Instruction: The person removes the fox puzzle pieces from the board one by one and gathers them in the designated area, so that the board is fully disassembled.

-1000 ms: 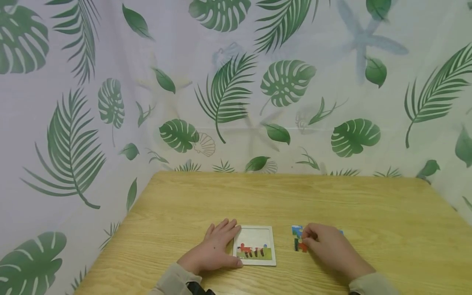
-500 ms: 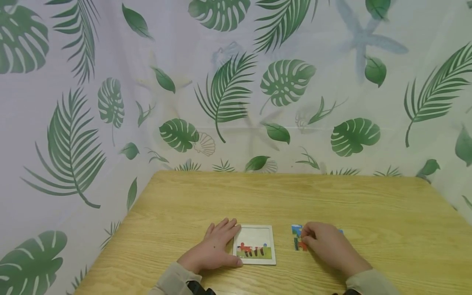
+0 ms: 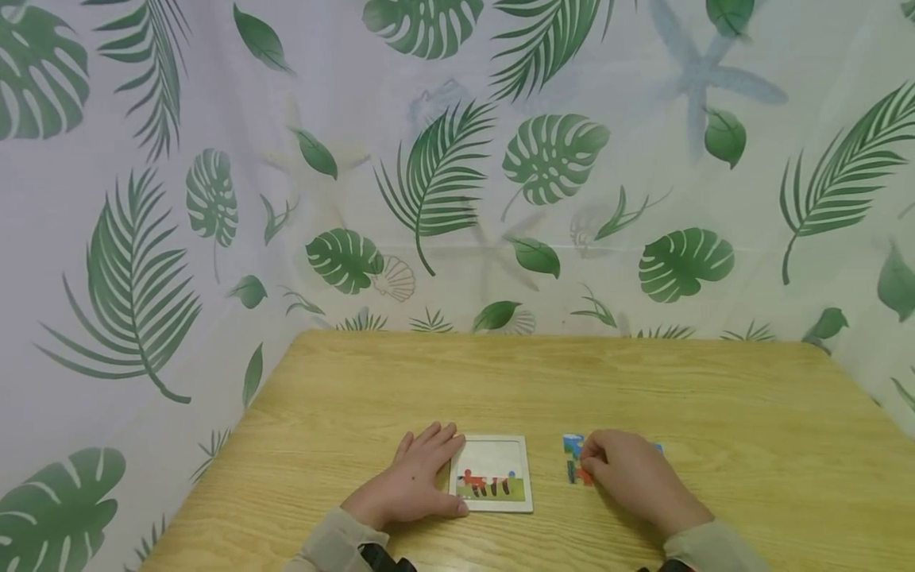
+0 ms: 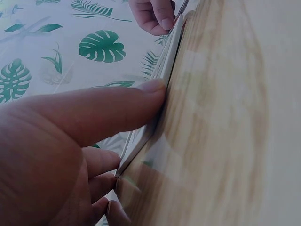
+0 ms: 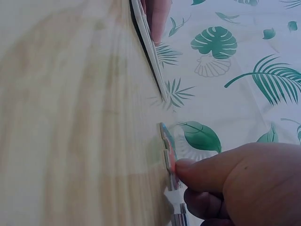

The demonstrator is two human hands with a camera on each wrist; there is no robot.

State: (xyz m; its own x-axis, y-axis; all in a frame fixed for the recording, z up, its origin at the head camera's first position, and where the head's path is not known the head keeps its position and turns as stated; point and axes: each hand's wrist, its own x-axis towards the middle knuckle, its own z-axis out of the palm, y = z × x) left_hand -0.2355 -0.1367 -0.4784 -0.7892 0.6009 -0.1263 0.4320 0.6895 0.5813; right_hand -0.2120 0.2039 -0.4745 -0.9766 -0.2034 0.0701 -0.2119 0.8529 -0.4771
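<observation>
A small square puzzle tray [image 3: 493, 453] with a pale rim lies flat on the table. Its lower part holds fitted jigsaw pieces [image 3: 493, 487] in red and green with dark stripes; the upper part is bare. My left hand [image 3: 415, 478] rests at the tray's left side, fingers and thumb extended and touching its edge. To the tray's right lie loose puzzle pieces [image 3: 573, 442] in blue, red and dark green, partly covered by my right hand [image 3: 638, 479]. Its thumb and forefinger pinch a red puzzle piece [image 5: 171, 157], seen edge-on in the right wrist view.
The wood-grain table [image 3: 400, 381] extends behind both hands. A white curtain [image 3: 457, 294] printed with green leaves hangs along its back and sides. Another blue piece [image 3: 658, 448] peeks out beyond the right hand.
Both hands, the tray and the pieces stay almost where they were. The right wrist shows only a slight shift, and the whole head view drifts a little.
</observation>
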